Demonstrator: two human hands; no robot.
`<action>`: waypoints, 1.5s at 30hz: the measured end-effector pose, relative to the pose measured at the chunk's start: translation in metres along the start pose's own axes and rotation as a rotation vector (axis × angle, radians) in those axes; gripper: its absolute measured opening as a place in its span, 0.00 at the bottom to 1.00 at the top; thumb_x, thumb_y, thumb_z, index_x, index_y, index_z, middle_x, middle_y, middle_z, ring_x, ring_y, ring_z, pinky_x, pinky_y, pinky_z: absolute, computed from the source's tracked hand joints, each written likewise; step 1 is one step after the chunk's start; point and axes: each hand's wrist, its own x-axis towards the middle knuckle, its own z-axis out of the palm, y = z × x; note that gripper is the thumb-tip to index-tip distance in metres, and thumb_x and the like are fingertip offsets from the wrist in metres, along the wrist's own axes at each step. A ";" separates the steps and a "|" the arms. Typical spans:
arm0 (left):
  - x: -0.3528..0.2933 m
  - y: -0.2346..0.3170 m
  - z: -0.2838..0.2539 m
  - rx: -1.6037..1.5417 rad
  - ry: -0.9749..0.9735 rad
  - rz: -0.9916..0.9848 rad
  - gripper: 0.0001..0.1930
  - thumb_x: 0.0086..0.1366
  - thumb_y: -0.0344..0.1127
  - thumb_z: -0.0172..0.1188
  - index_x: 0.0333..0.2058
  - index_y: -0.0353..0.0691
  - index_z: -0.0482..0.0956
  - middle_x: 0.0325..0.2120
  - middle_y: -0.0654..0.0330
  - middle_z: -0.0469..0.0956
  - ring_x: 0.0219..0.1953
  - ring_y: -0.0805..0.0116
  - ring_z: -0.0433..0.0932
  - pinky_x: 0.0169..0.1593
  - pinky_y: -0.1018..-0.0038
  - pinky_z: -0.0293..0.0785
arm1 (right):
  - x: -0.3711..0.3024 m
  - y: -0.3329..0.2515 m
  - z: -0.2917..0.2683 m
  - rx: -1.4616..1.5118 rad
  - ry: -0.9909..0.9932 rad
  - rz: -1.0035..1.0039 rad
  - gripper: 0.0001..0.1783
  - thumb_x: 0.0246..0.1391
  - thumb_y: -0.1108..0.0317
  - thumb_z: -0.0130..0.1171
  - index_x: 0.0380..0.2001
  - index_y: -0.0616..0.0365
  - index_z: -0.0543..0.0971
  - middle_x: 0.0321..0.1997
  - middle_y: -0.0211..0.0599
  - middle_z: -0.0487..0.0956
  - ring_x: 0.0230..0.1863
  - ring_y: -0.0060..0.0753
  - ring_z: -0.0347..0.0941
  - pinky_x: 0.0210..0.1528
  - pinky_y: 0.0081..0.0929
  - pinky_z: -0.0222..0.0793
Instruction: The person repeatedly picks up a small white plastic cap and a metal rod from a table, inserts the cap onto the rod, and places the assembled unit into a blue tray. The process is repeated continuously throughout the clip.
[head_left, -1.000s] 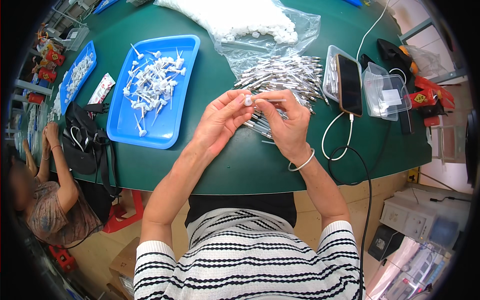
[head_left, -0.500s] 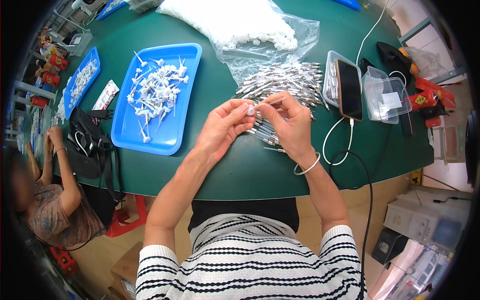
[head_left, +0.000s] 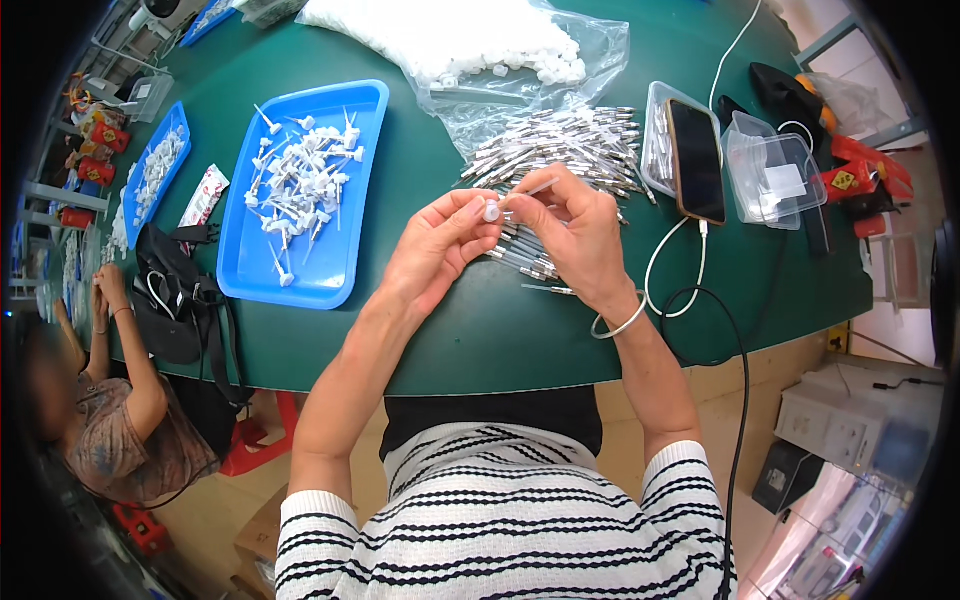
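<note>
Over the green table, my left hand (head_left: 440,245) pinches a small white plastic cap (head_left: 491,211) between thumb and fingertips. Close beside it, my right hand (head_left: 575,235) is closed on a thin pale tube (head_left: 541,187), its near end at the cap. Whether the tube has entered the cap is too small to tell. Behind and under my hands lies a heap of thin tubes with metal ends (head_left: 560,145). Left of my hands, a blue tray (head_left: 343,255) holds several white caps with tubes sticking out of them.
A clear bag of white caps (head_left: 460,40) lies open at the back. To the right are a phone (head_left: 696,160) on a clear box, a charging cable and an empty clear container (head_left: 775,180). A black bag (head_left: 170,310) and a co-worker (head_left: 125,420) are at the left.
The whole view has shifted slightly. My hands stay together at the cap and tube, and the bracelet has slid a little on my right wrist.
</note>
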 end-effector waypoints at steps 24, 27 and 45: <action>0.000 0.002 0.000 0.052 0.009 0.003 0.11 0.64 0.34 0.59 0.41 0.34 0.77 0.32 0.61 0.79 0.33 0.77 0.78 0.40 0.83 0.78 | 0.000 -0.005 -0.001 -0.233 -0.017 -0.083 0.07 0.52 0.67 0.62 0.30 0.58 0.77 0.21 0.39 0.79 0.20 0.32 0.77 0.22 0.25 0.67; 0.000 0.001 -0.001 0.037 0.009 0.000 0.11 0.65 0.34 0.58 0.42 0.34 0.76 0.32 0.62 0.79 0.33 0.76 0.79 0.39 0.83 0.78 | -0.001 -0.003 0.001 -0.233 -0.001 -0.100 0.07 0.52 0.67 0.63 0.29 0.58 0.77 0.20 0.38 0.79 0.21 0.31 0.77 0.22 0.24 0.67; -0.003 0.001 0.000 -0.031 0.028 0.137 0.11 0.62 0.29 0.60 0.43 0.34 0.75 0.35 0.59 0.79 0.37 0.74 0.79 0.43 0.81 0.78 | -0.006 0.004 0.014 0.138 0.033 0.130 0.04 0.52 0.73 0.63 0.30 0.63 0.80 0.27 0.31 0.79 0.29 0.18 0.74 0.30 0.16 0.69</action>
